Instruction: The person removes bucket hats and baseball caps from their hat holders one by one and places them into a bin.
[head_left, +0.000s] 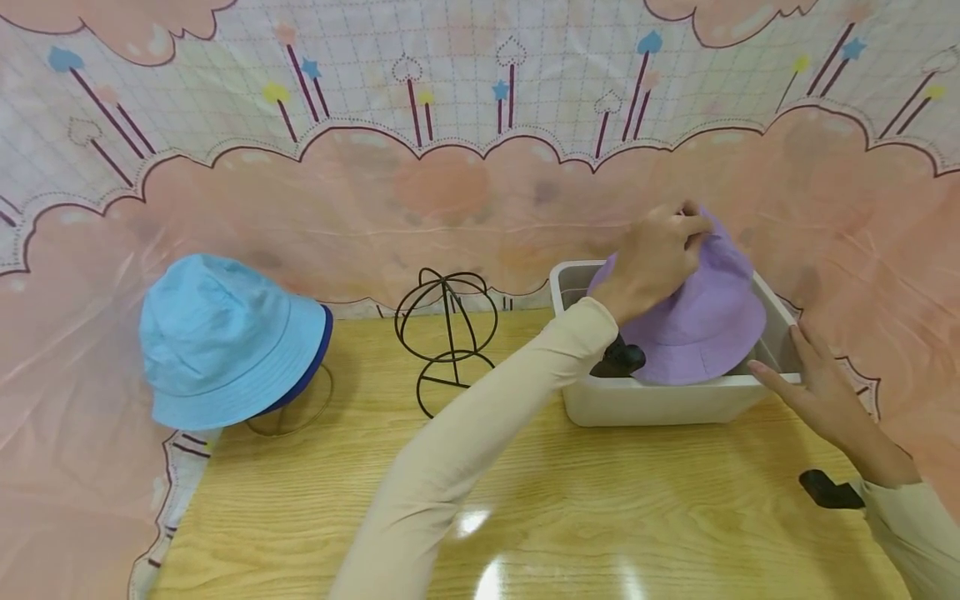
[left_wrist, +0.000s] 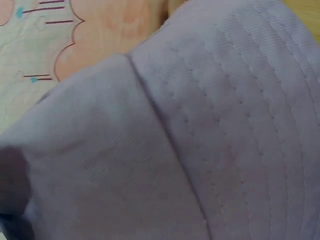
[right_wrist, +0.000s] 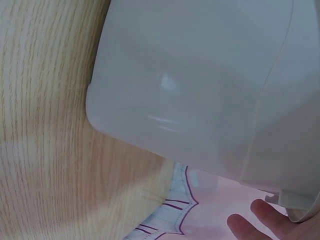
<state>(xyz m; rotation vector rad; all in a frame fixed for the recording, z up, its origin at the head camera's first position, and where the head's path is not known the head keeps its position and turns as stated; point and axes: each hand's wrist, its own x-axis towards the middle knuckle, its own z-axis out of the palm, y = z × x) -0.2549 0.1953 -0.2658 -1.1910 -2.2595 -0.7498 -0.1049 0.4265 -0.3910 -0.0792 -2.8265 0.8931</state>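
Note:
A purple bucket hat (head_left: 697, 321) is tilted in the mouth of a white plastic bin (head_left: 652, 404), its brim lying over the front rim. My left hand (head_left: 656, 254) pinches the hat's upper part, and its fabric (left_wrist: 115, 150) fills most of the left wrist view. At the bin's right front corner, my right hand (head_left: 825, 396) holds the rim, thumb over the front edge and fingers along the outer side. In the right wrist view, two fingertips show beside the bin wall (right_wrist: 190, 90). The hat and left forearm hide much of the bin's inside.
A black wire hat stand (head_left: 447, 333) is bare at the table's middle. To the left, a light blue bucket hat (head_left: 225, 333) sits over a dark blue one (head_left: 311, 367) on a wire stand (head_left: 326, 404). A patterned cloth (head_left: 450, 192) hangs behind the wooden table (head_left: 600, 508).

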